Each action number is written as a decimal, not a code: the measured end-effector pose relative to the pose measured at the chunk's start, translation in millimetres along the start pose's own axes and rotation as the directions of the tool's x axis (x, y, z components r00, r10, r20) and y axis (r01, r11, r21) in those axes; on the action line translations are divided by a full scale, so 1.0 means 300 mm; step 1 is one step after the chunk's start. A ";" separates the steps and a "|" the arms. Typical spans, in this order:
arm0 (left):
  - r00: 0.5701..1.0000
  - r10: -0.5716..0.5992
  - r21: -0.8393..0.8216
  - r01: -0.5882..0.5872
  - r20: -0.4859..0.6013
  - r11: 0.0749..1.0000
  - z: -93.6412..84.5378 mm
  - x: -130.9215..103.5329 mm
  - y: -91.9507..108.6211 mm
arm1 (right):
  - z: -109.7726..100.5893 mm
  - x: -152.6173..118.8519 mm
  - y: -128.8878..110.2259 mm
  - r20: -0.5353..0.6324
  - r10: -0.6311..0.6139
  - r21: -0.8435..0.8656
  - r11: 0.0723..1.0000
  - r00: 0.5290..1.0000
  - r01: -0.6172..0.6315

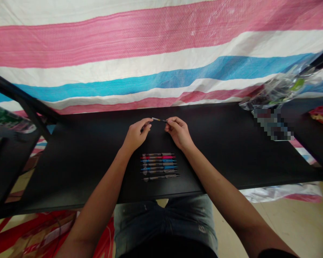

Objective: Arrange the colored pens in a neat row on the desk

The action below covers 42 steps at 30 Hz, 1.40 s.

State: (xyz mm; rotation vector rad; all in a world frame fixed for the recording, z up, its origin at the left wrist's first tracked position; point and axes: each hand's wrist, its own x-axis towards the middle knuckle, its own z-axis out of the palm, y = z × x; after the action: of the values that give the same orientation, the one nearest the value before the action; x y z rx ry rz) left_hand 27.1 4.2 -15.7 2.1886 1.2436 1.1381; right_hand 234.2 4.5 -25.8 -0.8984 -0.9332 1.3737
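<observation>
Pens [160,167] lie parallel on the desk [218,154], probably for easy reach. Beyond, the right hand [179,132] pinches a slim rod [159,119] by one end, fingers nearly closed, leaving its length exposed; the left hand [137,134] curls by its tip, grip unclear.

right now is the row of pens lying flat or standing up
Lying flat: the pens show their full lengths, side by side along the black tabletop.
</observation>
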 end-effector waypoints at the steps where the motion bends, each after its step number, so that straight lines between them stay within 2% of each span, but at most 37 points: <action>1: 1.000 -0.006 0.001 0.006 -0.003 1.000 0.000 0.001 -0.003 | -0.001 0.001 0.002 -0.002 -0.010 0.002 1.000 1.000 0.010; 4: 1.000 0.002 0.036 -0.003 0.011 0.999 0.001 0.003 -0.006 | -0.008 0.005 0.016 0.009 -0.051 -0.060 0.997 0.999 0.052; 8: 0.995 -0.011 0.066 0.005 0.102 0.998 0.001 0.002 -0.001 | -0.012 0.006 0.030 0.058 -0.074 -0.196 0.977 0.996 0.084; 11: 0.991 -0.021 0.069 0.012 0.133 0.998 -0.001 0.001 0.000 | -0.011 0.006 0.028 0.043 -0.075 -0.236 0.968 0.996 0.083; 15: 0.993 -0.050 0.086 0.041 0.109 0.995 -0.010 0.002 -0.004 | -0.013 0.008 0.026 0.012 -0.074 -0.239 0.968 0.997 0.074; 21: 0.991 -0.043 0.104 0.030 0.128 0.994 -0.014 0.005 -0.002 | -0.017 0.008 0.033 0.097 -0.039 -0.200 0.978 0.995 0.058; 27: 0.991 -0.044 0.091 0.033 0.124 0.995 -0.010 0.003 0.001 | -0.018 0.009 0.026 0.057 -0.059 -0.214 0.974 0.997 0.070; 34: 0.998 -0.012 0.054 0.009 0.059 0.998 -0.019 0.005 -0.002 | -0.026 0.013 0.023 0.013 -0.088 -0.264 0.960 0.996 0.088; 42: 0.993 -0.035 0.133 0.020 0.115 0.991 -0.026 0.003 0.006 | -0.012 0.005 0.005 0.041 -0.089 -0.323 0.941 0.995 0.098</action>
State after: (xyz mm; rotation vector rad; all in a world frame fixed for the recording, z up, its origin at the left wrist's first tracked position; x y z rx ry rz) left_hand 22.2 3.6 -9.4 2.2900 1.3272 0.9260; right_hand 237.0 6.2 -28.7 -1.0698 -1.2312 1.1709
